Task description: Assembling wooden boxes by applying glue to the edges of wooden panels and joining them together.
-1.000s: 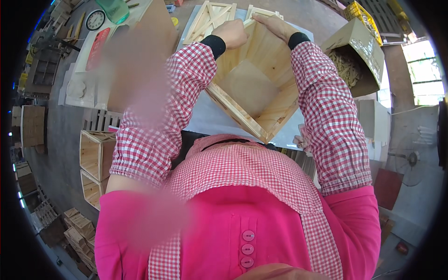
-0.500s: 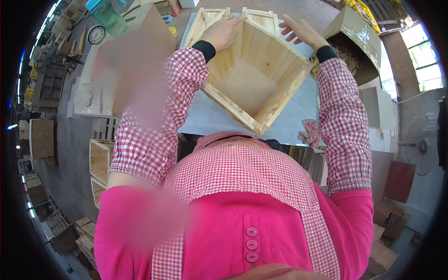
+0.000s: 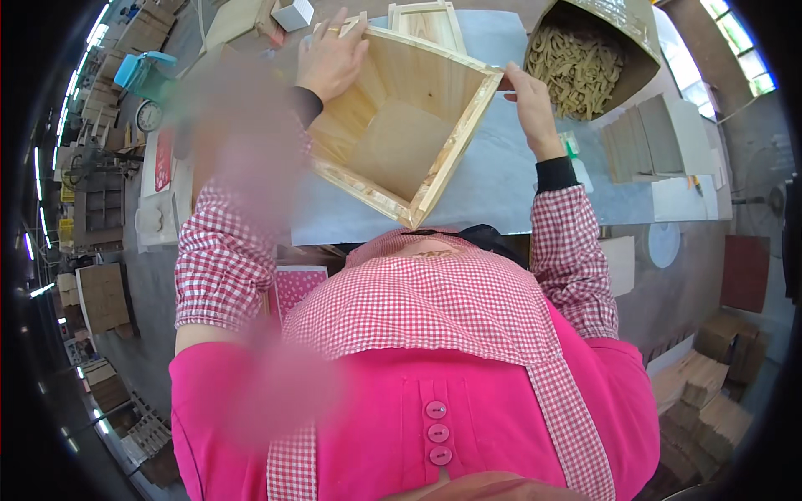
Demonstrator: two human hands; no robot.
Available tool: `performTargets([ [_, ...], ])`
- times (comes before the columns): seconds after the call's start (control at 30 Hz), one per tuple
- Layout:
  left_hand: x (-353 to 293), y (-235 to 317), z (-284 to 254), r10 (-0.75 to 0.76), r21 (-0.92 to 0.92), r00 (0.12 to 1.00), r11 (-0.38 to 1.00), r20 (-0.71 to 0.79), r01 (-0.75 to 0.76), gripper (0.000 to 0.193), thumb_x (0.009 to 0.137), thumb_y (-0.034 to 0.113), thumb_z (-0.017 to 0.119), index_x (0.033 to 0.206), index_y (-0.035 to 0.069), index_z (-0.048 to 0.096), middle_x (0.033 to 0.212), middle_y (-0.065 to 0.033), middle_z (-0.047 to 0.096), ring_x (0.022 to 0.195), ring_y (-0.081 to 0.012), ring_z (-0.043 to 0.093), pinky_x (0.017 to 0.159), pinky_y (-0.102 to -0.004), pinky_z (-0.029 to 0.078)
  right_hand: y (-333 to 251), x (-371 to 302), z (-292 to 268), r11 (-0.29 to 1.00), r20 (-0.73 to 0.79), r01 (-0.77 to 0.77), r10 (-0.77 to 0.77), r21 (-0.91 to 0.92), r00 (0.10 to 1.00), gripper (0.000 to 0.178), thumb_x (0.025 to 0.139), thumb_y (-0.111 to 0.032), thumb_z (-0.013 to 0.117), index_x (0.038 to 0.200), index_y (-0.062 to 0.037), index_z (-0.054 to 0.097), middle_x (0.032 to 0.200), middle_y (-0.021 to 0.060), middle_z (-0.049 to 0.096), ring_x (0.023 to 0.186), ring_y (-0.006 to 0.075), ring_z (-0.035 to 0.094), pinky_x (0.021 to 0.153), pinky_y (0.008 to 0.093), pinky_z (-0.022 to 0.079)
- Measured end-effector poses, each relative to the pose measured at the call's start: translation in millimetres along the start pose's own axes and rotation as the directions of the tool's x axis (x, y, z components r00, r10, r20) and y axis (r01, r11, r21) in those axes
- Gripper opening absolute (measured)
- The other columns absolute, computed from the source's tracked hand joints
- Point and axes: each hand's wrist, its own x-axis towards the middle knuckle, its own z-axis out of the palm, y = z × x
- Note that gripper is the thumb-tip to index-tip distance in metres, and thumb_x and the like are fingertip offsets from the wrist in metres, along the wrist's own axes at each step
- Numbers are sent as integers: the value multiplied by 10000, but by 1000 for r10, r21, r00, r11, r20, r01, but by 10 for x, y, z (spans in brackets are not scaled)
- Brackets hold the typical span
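An open square wooden box point(image 3: 422, 75), pale and tapering to a smaller bottom, lies tilted in front of me, mouth toward me and one corner near my apron. My left hand point(image 3: 332, 63) lies over its far left rim, back of the hand up, fingers stretched and apart, a ring on one. At the right corner of the rim, my right hand point(image 3: 530, 104) pinches the box edge between thumb and fingers. Behind the box a framed wooden panel point(image 3: 430, 23) is partly hidden.
The box rests on a pale blue-covered table point(image 3: 493, 179). A cardboard carton point(image 3: 614, 17) of tan strips stands at the far right. Grey boards point(image 3: 643, 138) and a small bottle point(image 3: 576, 163) lie nearby. A clock point(image 3: 149, 117) and teal jug point(image 3: 146, 75) are at left.
My right hand, spread in the air beside the box before, now grips its right corner. My left hand has moved outward along the rim. The whole view has shifted, box appearing further left.
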Motion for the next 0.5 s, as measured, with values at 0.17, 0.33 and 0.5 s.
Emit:
performTargets([
  [0.17, 381, 568, -110, 102, 51, 985, 993, 142, -110, 310, 949, 330, 457, 1172, 164, 594, 1289, -114, 535, 1179, -274, 502, 910, -505, 407, 17, -36, 360, 1000, -39, 29, -29, 7, 999, 362, 927, -277, 562, 756, 41, 585, 659, -7, 513, 654, 62, 423, 565, 263, 368],
  [0.33, 609, 938, -166, 30, -31, 914, 999, 404, -19, 476, 951, 435, 377, 883, 102, 711, 966, -119, 680, 946, -299, 622, 832, -501, 422, -305, -27, 682, 989, -32, 39, -35, 140, 999, 337, 914, -236, 577, 706, 19, 503, 626, -22, 416, 624, 67, 344, 532, 286, 325],
  [0.5, 591, 907, -173, 52, 42, 904, 996, 425, -77, 250, 908, 298, 455, 1035, 213, 653, 691, -64, 654, 585, -289, 625, 650, -450, 436, -435, -35, 731, 994, -47, 65, -61, 90, 997, 306, 923, -202, 537, 724, 19, 467, 626, 23, 401, 619, 90, 357, 539, 291, 336],
])
